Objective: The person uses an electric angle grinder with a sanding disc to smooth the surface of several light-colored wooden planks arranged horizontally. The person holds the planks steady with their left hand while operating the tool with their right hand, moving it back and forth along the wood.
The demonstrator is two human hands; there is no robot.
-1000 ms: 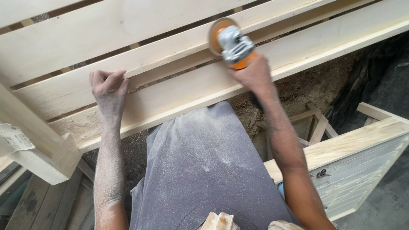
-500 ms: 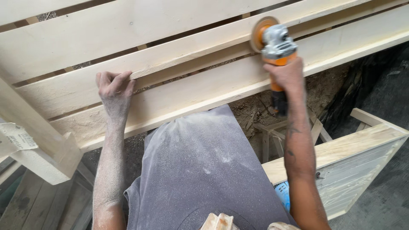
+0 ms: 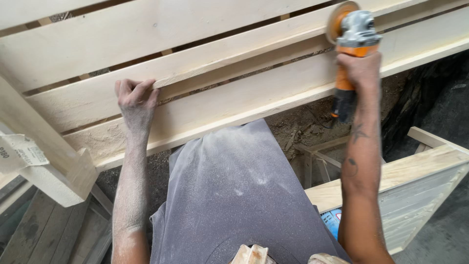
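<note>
My right hand (image 3: 360, 68) is wrapped tight around the orange body of an angle grinder (image 3: 351, 44), fingers closed on the grip just below its grey metal head. The tool stands nearly upright in my view, its black tail end hanging down below my fist toward the dirt. Its round sanding disc (image 3: 337, 20) sits edge-on against the pale wooden slat (image 3: 220, 66) at the far right of the frame, up near the top edge of the picture; whether the disc is actually biting the wood or just beside it I cannot tell for sure, since I see it from the side.

My left hand (image 3: 135, 100) lies flat on the slat below (image 3: 220, 110), well apart from the grinder, palm down, with the fingertips curled over into the narrow gap between the two boards. It holds nothing; it only presses on the wood. Both that hand and forearm are coated in fine pale dust, and so is the grey shirt (image 3: 234, 190) across my middle.

The slats run slantwise across the view as part of a larger slatted wooden frame (image 3: 97, 39). At the left a thick wooden post (image 3: 53, 168) joins the lowest board, with a scrap of printed paper (image 3: 22, 151) resting against it. At the lower right stands another pale wooden piece with louvred boards (image 3: 415, 190), and between it and the frame the ground shows packed sawdust and earth (image 3: 303, 122).
</note>
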